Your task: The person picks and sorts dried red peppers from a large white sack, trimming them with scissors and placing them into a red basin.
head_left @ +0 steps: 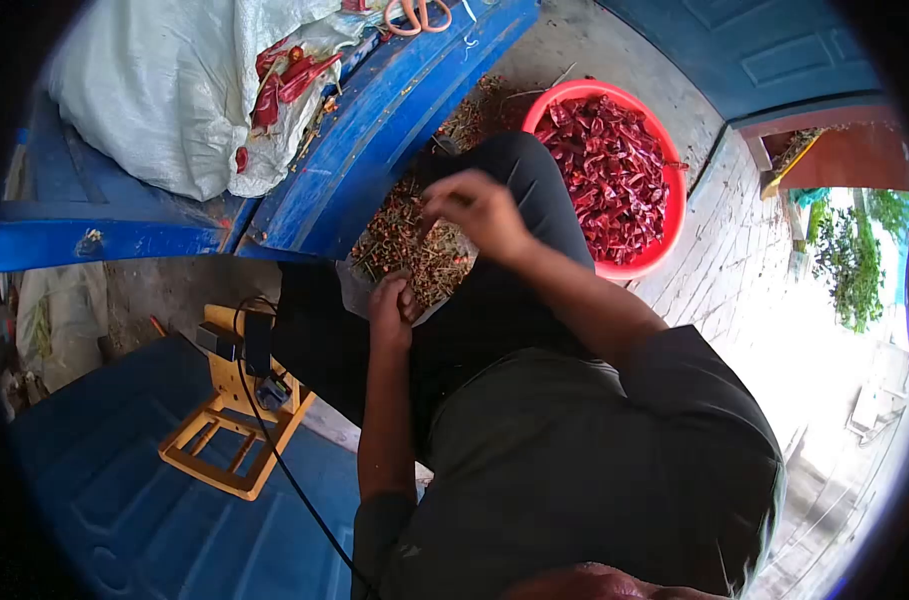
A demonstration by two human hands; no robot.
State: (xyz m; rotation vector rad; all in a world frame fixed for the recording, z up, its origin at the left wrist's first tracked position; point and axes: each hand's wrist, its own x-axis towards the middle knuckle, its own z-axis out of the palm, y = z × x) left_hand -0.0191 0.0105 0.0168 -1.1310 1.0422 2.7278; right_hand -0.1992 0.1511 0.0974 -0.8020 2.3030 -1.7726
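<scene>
My left hand (392, 308) is low between my knees with its fingers curled closed; what it holds, if anything, is too small to name. Above and to its right, my right hand (482, 218) is slightly blurred, thumb and fingers drawn together around something I cannot make out. Beneath both hands lies a heap of chili stems and bits (419, 255), brown-green with red specks, in a pale container or sheet whose shape is partly hidden. Right of my knee stands a red tub (677, 205) full of dried red chili pieces (609, 180).
A white woven sack (154, 90) with whole dried red chilies (292, 85) at its mouth rests on a blue table (374, 125). Orange-handled scissors (417, 15) lie at the table's far end. A small wooden stand (236, 420) with a black cable is at left.
</scene>
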